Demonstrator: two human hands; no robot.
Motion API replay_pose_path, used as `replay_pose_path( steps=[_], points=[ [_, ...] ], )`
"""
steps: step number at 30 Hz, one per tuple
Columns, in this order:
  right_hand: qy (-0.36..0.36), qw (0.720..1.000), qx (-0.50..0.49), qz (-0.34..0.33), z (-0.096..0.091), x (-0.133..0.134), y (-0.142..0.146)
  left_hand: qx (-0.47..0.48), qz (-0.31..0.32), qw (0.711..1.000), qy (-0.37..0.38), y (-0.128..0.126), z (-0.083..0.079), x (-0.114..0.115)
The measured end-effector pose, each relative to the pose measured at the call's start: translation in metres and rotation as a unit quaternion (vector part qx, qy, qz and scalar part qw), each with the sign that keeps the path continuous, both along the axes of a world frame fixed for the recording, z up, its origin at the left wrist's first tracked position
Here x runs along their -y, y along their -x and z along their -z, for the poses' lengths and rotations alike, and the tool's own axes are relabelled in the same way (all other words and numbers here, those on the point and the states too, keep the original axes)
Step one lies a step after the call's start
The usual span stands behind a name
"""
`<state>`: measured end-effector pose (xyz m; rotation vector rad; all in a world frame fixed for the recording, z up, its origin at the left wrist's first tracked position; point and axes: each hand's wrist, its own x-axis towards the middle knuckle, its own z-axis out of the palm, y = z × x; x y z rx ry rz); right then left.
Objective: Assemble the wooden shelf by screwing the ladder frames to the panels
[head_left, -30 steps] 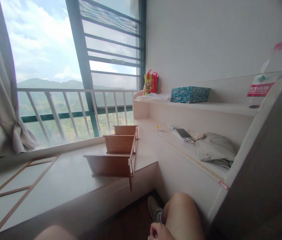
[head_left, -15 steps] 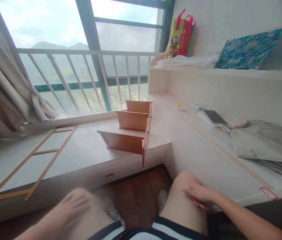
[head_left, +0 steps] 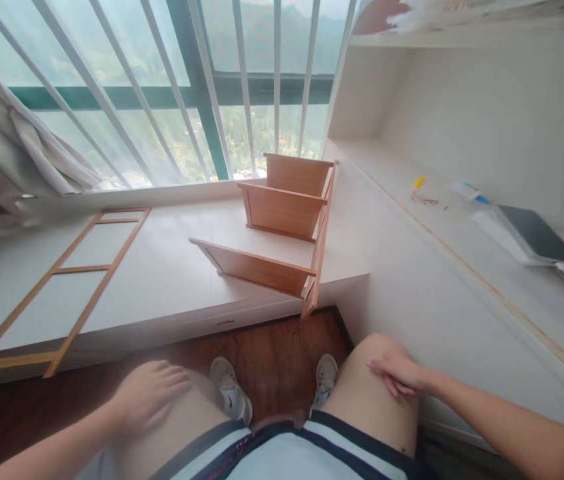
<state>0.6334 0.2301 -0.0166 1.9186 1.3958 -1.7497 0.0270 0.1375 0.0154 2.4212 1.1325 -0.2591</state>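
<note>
My left hand lies flat on my left thigh with its fingers spread, holding nothing. My right hand rests on my right knee, fingers stretched out and loosely together, also empty. Ahead of my knees, a wooden shelf piece with three boards fixed to one side panel lies on the white window platform. Its near end sticks out a little over the platform's front edge. A wooden ladder-shaped frame lies flat on the platform to the left.
White railing bars and a window stand behind the platform, with a curtain bunched at the left. On the right, a white desk shelf holds a dark phone and small items. My white shoes rest on dark wood floor.
The view has tilted down and moved closer to the platform. Both hands came to rest on my thighs; earlier only the right hand showed, closed at the bottom edge.
</note>
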Motion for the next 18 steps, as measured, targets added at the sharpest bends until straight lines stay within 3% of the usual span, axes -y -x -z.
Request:
replay_pose_path(
  steps=[2,8,18],
  points=[
    [0.042,0.999,-0.001,-0.031,0.008,-0.009,-0.001,-0.001,-0.007,1.000,0.012,0.006,0.005,-0.006],
    [0.052,0.995,0.080,-0.012,0.028,-0.027,-0.003,-0.007,-0.027,0.999,0.046,0.022,0.018,-0.021],
    [0.047,0.976,0.182,-0.106,0.022,-0.052,0.011,-0.083,0.000,0.993,0.086,0.043,0.048,-0.031]
  ],
)
